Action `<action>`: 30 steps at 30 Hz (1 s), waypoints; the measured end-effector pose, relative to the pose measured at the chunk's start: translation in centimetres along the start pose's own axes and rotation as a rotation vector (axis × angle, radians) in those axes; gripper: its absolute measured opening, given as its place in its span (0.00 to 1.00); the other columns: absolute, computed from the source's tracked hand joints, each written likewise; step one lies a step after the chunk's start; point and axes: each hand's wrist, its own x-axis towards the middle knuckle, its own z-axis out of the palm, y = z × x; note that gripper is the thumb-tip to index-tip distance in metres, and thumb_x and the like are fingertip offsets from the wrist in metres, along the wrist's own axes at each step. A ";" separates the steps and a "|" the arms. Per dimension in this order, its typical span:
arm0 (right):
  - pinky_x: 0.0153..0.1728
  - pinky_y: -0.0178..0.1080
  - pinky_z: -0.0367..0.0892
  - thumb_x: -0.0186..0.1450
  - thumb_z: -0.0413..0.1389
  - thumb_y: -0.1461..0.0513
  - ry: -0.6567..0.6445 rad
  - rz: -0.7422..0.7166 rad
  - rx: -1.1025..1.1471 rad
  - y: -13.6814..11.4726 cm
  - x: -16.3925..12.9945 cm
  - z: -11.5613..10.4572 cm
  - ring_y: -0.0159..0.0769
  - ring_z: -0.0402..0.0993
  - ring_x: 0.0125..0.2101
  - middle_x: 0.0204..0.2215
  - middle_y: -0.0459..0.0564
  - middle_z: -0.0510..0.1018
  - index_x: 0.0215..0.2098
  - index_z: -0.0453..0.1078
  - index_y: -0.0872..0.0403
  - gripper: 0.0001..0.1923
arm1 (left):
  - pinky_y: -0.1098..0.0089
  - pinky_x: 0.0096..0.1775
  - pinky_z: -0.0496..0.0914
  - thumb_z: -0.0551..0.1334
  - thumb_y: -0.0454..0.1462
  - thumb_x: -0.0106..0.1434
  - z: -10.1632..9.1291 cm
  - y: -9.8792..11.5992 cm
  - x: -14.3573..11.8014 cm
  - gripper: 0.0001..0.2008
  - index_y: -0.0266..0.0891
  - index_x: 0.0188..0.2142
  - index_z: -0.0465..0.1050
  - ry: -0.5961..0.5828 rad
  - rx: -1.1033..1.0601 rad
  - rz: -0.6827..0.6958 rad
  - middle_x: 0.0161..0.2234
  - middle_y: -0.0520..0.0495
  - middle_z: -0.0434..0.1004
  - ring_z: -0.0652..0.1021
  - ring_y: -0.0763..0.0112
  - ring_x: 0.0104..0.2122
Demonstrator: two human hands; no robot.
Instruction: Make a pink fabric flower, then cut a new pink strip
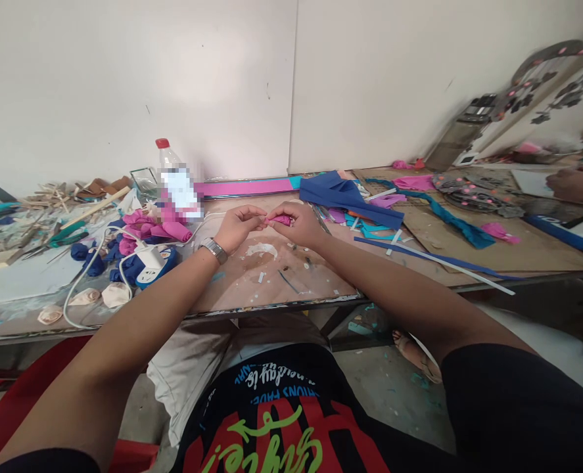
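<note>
Small pink piece (280,221): pinched between my 2 hands, held just above the middle of the surface (271,276), near its far half. Material looks like soft foam or cloth; cannot tell which.

My left hand (239,226): fingers curled together, tips clamped on the left end of the pink piece. Metal watch (214,249) on that wrist.

My right hand (298,225): fingers closed on the right end of the same piece, thumb on top. Both hands touch each other at the fingertips.

Directly under the hands: a white smear (261,249) on the brown surface, plus small paper scraps scattered around it.

Left of my left hand: a heap of pink rolled pieces (156,226), and beside it dark blue rolled pieces (94,259). A white power strip (150,263) with its cord lies touching the blue ones. A plastic bottle with a red cap (170,174) stands upright behind the pink heap. 3 cream pieces (87,299) lie near the front edge.

Behind the hands: a long pink strip (244,188) lies along the wall.

Right of my right hand: a folded blue sheet (348,197), then teal and blue strips (449,223) across cardboard.

Far right: another person's hand (574,184) rests on the surface, well apart from mine.

Far left: wooden sticks (69,197) in a loose pile.
</note>
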 end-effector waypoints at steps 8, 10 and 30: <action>0.43 0.42 0.69 0.62 0.62 0.57 -0.020 -0.054 -0.020 0.6 -0.1 0.1 0.41 0.78 0.38 0.37 0.50 0.83 0.37 0.78 0.51 0.08 | 0.67 0.40 0.74 0.75 0.39 0.47 0.0 0.0 0.0 0.15 0.36 0.33 0.79 0.019 0.013 0.009 0.30 0.48 0.81 0.80 0.72 0.31; 0.44 0.42 0.69 0.61 0.64 0.57 -0.030 -0.071 -0.038 0.6 -0.1 0.1 0.41 0.77 0.39 0.38 0.50 0.83 0.39 0.77 0.51 0.09 | 0.67 0.40 0.74 0.74 0.38 0.47 0.0 -0.1 0.1 0.13 0.36 0.33 0.79 0.032 0.016 0.020 0.30 0.48 0.82 0.79 0.72 0.30; 0.40 0.40 0.69 0.65 0.61 0.54 0.028 -0.075 -0.060 0.8 0.1 0.1 0.39 0.78 0.36 0.34 0.50 0.83 0.37 0.78 0.52 0.10 | 0.67 0.42 0.75 0.77 0.46 0.49 0.1 0.0 -0.2 0.18 0.36 0.33 0.83 -0.041 0.011 -0.043 0.34 0.45 0.83 0.79 0.72 0.32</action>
